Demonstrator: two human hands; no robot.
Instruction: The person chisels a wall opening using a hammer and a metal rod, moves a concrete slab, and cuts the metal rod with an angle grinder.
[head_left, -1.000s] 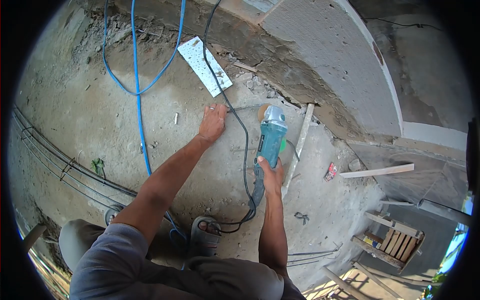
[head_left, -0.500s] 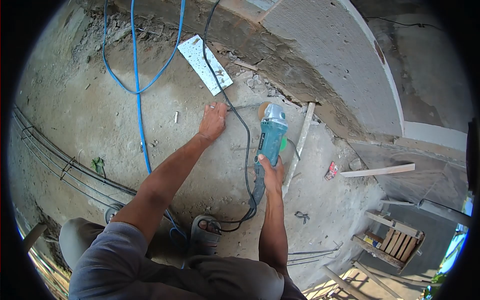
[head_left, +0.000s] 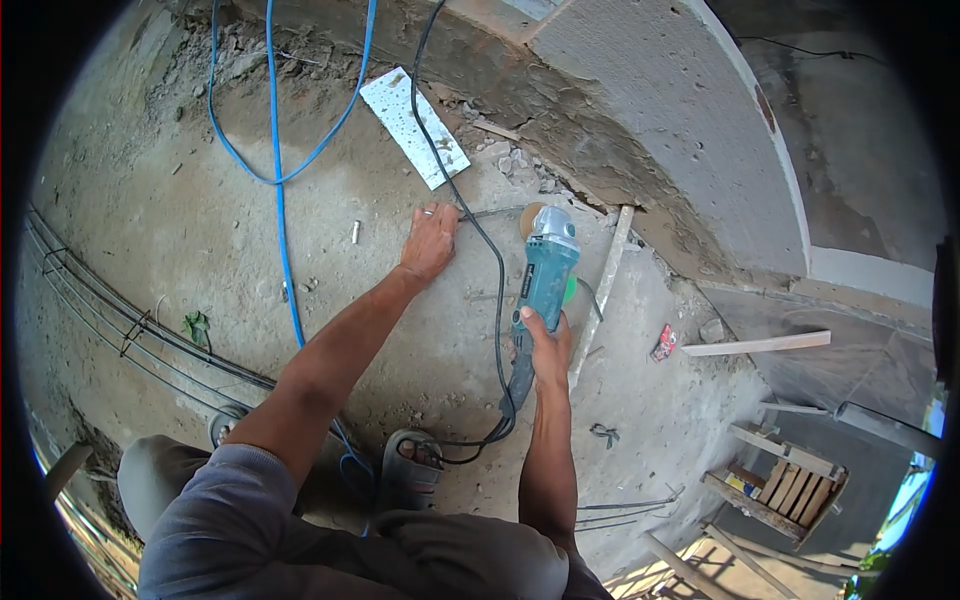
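Observation:
My right hand [head_left: 547, 347] is wrapped round the body of a teal angle grinder [head_left: 548, 278], its silver head pointing away from me. The tan disc [head_left: 529, 220] on its left side meets the end of a thin steel rod [head_left: 492, 212]. Low at the floor, my left hand [head_left: 430, 243] has its fingers closed on the rod's other end; a ring shows on one finger. A black power cord [head_left: 484, 240] runs from the grinder's tail past my left foot and up across the rod beside my left hand.
Blue hose [head_left: 278, 215] loops over the concrete floor at left, near a long bundle of reinforcing bars [head_left: 150, 330]. A speckled white board [head_left: 415, 128] lies ahead by the block wall [head_left: 660, 110]. Right of the grinder are a narrow strip [head_left: 605, 290] and a wooden stool [head_left: 780, 485].
The view has shifted very slightly. Both hands, the grinder and the rod keep nearly the same places relative to one another.

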